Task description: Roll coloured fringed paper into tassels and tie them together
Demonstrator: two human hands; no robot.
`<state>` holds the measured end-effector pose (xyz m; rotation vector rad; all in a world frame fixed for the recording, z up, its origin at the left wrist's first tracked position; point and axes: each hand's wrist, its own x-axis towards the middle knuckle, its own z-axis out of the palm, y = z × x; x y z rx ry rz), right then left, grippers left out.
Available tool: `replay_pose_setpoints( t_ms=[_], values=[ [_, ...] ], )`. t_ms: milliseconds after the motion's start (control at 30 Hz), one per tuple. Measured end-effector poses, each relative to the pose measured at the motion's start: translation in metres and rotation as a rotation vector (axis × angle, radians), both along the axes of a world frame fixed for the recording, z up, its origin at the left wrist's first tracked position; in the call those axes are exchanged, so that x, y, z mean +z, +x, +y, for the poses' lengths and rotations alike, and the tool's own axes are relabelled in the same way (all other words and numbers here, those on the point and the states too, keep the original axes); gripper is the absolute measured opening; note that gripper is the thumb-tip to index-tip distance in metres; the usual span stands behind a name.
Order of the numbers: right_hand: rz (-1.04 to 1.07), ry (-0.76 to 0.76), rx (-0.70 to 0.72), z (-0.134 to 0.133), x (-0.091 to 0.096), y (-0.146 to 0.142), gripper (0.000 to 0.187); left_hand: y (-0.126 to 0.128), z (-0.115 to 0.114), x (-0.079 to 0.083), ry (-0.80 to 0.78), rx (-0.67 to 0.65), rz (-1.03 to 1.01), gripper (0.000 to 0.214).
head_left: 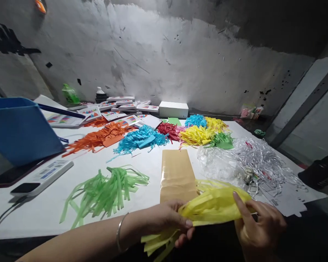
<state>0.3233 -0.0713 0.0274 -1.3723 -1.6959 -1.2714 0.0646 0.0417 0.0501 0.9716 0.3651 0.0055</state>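
My left hand (169, 218) pinches a bundle of yellow fringed paper strips (213, 205) near the table's front edge, thumb and fingers closed on its lower end. My right hand (258, 223) grips the same bundle from the right, index finger laid along its top. Loose yellow strip ends (157, 243) hang below my left hand. A tan paper sheet (176, 174) lies flat on the table just behind the bundle. A bangle circles my left wrist.
On the white table (43, 211) lie a green fringe pile (106, 193), orange (98, 138), light blue (139, 140), red, yellow and green piles, and clear plastic shreds (248, 160). A blue bin (19, 127), a remote (42, 176), printed cards and a white box (173, 109) stand behind.
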Motion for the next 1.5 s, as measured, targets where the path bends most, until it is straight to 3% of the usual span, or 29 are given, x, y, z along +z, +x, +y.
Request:
replay_pose_setpoints(
  t_ms=[67, 167, 267, 333, 433, 467, 533, 633, 767, 933, 967, 1033, 1167, 1267, 1400, 1500],
  values=[
    [-0.029, -0.03, -0.009, -0.004, -0.003, -0.005, 0.031, -0.013, 0.012, 0.008, 0.04, -0.003, 0.029, 0.038],
    [0.037, -0.224, 0.156, 0.008, -0.029, -0.041, 0.039, -0.052, 0.04, 0.01, 0.229, 0.081, 0.153, 0.053],
    [0.13, -0.359, 0.329, 0.029, -0.063, -0.088, 0.038, -0.104, 0.069, 0.004, 0.573, 0.127, 0.371, 0.053],
    [0.218, -0.399, 0.4, 0.04, -0.079, -0.112, 0.036, -0.132, 0.078, 0.0, 0.927, 0.193, 0.527, 0.051],
    [0.314, -0.434, 0.453, 0.045, -0.088, -0.131, 0.037, -0.148, 0.066, -0.007, 1.557, 0.394, 0.564, 0.038],
    [0.326, -0.453, 0.461, 0.046, -0.088, -0.135, 0.036, -0.145, 0.057, -0.011, 1.694, 0.394, 0.494, 0.036],
    [0.336, -0.488, 0.475, 0.045, -0.085, -0.139, 0.031, -0.13, 0.036, -0.021, 1.811, 0.261, 0.309, 0.039],
    [0.33, -0.527, 0.434, 0.043, -0.083, -0.136, 0.027, -0.102, 0.01, -0.042, 1.814, 0.079, 0.203, 0.031],
    [0.182, -0.504, 0.251, 0.035, -0.089, -0.096, 0.04, -0.088, 0.002, -0.062, 1.764, 0.143, 0.215, 0.009],
    [0.231, -0.253, -0.166, 0.009, -0.086, -0.037, 0.023, -0.094, 0.005, -0.068, 1.648, 0.208, 0.17, 0.016],
    [0.241, -0.223, -0.162, 0.005, -0.082, -0.037, 0.019, -0.094, 0.005, -0.068, 1.637, 0.22, 0.162, 0.016],
    [0.234, -0.228, -0.009, 0.005, -0.073, -0.052, 0.021, -0.092, 0.004, -0.07, 1.629, 0.244, 0.156, 0.015],
    [0.124, -0.522, 0.445, 0.025, -0.058, -0.109, 0.029, -0.091, 0.003, -0.072, 1.635, 0.266, 0.131, 0.017],
    [0.243, -0.592, 0.589, 0.042, -0.054, -0.129, 0.029, -0.093, 0.003, -0.07, 1.58, 0.285, 0.128, 0.02],
    [0.485, -0.677, 0.494, 0.054, -0.05, -0.125, 0.019, -0.087, 0.007, -0.064, 1.449, 0.343, 0.362, 0.021],
    [0.536, -0.705, 0.305, 0.064, -0.052, -0.123, 0.032, -0.072, 0.018, -0.056, 1.461, 0.349, 0.626, 0.025]
  ],
)
